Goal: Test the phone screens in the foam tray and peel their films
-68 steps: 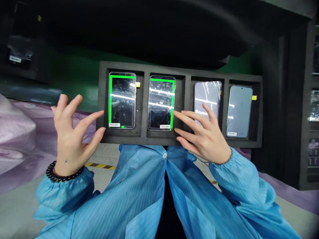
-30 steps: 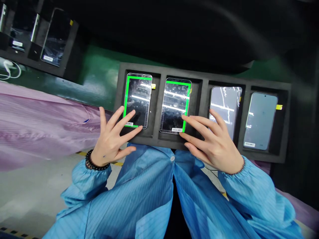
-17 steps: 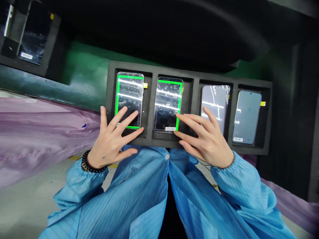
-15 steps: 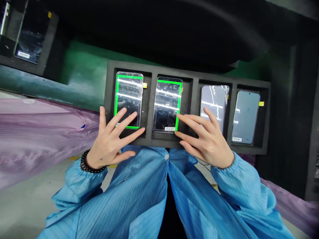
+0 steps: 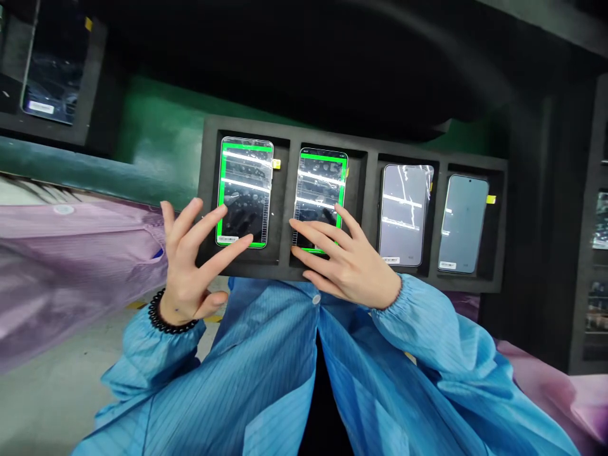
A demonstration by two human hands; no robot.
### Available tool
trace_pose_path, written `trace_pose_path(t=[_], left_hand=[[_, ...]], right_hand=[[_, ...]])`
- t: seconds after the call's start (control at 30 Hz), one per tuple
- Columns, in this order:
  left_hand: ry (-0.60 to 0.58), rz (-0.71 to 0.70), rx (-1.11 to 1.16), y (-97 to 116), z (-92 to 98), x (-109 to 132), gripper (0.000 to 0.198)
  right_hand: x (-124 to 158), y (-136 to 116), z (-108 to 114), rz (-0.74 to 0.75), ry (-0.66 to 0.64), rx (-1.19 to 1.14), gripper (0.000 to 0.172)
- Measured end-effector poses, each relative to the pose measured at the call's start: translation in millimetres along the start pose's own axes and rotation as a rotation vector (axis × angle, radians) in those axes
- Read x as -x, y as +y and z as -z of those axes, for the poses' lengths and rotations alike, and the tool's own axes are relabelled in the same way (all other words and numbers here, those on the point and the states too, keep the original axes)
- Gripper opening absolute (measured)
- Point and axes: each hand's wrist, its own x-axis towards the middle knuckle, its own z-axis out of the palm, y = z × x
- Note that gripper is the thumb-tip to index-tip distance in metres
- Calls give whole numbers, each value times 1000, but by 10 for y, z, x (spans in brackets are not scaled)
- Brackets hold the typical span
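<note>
A black foam tray (image 5: pixel 327 136) with separate compartments holds several smartphones side by side. My left hand (image 5: pixel 192 266), fingers spread, has a fingertip at the lower edge of the leftmost smartphone (image 5: pixel 244 209), whose dark screen carries green bands along its border. Over the lower part of the second smartphone (image 5: pixel 318 180) lies my right hand (image 5: pixel 344 263), its fingers stretched out and a fingertip near the screen's left edge. Green bands border that screen too. To the right, a third smartphone (image 5: pixel 403 215) and a fourth smartphone (image 5: pixel 464 221) show plain grey screens. Neither hand grips anything.
Another foam tray with a dark smartphone (image 5: pixel 54 69) sits on the green surface (image 5: pixel 156 120) at the upper left. Pink-purple sleeves of other people (image 5: pixel 80 266) appear at the left and lower right. More trays (image 5: pixel 591 297) stand at the right edge.
My right hand has moved left, off the third smartphone and across the second one. My left hand has shifted slightly left, with a fingertip now lower on the first screen.
</note>
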Motion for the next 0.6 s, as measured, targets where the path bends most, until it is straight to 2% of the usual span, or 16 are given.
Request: trace_pose_path(t=[0.13, 0.33, 0.5, 0.6], left_hand=[[-26, 90, 16, -60, 28, -122, 59], [-214, -171, 42, -225, 59, -260, 51], [-331, -184, 14, -245, 77, -225, 49], [-354, -177, 34, -244, 72, -258, 49]], right_hand=[[-27, 19, 8, -11, -31, -31, 27], [-97, 54, 74, -3, -57, -37, 27], [-124, 69, 98, 24, -56, -37, 27], [-128, 85, 112, 38, -60, -45, 27]])
